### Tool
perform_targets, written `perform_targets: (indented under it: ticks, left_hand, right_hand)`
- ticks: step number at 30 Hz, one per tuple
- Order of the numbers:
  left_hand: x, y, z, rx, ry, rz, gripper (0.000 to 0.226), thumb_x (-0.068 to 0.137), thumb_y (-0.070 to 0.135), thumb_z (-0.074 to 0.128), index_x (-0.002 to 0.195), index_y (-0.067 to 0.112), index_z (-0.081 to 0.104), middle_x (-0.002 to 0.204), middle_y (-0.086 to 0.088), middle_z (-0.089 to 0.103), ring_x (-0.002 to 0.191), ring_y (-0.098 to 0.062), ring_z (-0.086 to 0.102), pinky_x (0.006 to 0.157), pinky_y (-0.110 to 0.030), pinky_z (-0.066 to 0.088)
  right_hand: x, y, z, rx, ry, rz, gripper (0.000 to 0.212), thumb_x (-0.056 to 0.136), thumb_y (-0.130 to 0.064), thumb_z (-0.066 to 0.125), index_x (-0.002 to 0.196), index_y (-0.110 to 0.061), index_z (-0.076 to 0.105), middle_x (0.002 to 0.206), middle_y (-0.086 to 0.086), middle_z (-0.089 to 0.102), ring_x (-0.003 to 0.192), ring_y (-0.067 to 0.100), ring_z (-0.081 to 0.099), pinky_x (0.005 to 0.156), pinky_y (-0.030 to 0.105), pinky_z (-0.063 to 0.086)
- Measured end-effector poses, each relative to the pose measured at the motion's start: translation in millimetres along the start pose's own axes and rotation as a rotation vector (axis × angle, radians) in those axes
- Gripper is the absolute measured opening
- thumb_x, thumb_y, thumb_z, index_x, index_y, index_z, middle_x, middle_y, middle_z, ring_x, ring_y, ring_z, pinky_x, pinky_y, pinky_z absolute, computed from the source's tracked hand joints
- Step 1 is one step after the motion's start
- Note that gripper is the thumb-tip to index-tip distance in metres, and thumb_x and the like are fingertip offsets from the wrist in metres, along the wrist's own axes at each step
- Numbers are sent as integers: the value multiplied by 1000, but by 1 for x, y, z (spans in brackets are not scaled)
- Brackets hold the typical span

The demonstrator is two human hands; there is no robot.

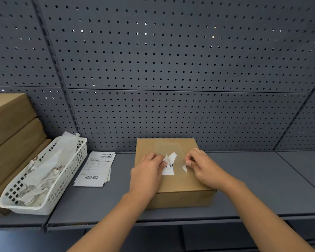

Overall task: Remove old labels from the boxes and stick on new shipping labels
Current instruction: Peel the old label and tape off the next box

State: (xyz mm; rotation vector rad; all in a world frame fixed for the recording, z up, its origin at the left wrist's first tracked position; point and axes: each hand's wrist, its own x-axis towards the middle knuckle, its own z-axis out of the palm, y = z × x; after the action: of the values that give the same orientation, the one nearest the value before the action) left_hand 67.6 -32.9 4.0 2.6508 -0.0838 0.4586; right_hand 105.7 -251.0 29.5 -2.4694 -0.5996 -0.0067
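Old label (168, 169), torn down to a ragged white remnant with a barcode across it, sits near the middle of the top face of the cardboard box (173, 182). The box lies flat on the grey shelf (262, 179), against the pegboard back panel (171, 70). The left hand (147, 169) pinches the remnant's lifted upper flap between thumb and fingertips. The right hand (203, 167) pinches a separate small white strip (184, 168) at the right edge of the shiny patch where the label once lay.

The likeliest trouble is the paper tearing again. It is already in pieces, and a steep or quick pull would probably snap the flap off and leave the barcode part stuck. A hard pull could also lift the cardboard's top ply, leaving a rough patch where one of the new shipping labels (96, 168), stacked to the left, would hold poorly. With both hands busy pinching, little seems to pin the box, so it could slide on the smooth shelf. Loose sticky scraps may cling to the fingers instead of reaching the white basket (75, 160) at far left.

The remnant's long axis runs near to far, leaning slightly. Its curled free end points far and its stuck end is near, with the barcode strip lying left to right. The box top looks close to square, so I cannot tell its long axis.
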Motion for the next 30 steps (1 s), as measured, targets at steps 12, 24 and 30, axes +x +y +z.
perform_targets:
  ticks: [12,24,30]
  left_hand:
    - [0,-1,0,17,27,18,24,106,44,45,112,30,64,109,13,55,98,-13,54,66,-34,50]
    - [-4,-4,-27,-846,139,-187,17,101,30,64,89,22,73,84,3,72,83,-18,67,78,-39,54]
    - [-14,26,-63,-1261,21,-288,18,100,22,65,101,8,76,90,-16,76,88,-29,75,88,-39,62]
  right_hand:
    - [-13,-14,2,337,119,6,17,107,-13,48,92,-20,54,81,1,63,79,22,55,71,33,45]
    - [-16,-49,-9,877,188,-102,21,92,-13,72,109,-9,60,97,15,67,85,21,65,72,28,52]
    - [-7,-89,8,873,305,-147,21,93,-4,73,107,-13,62,91,3,67,84,16,61,79,33,54]
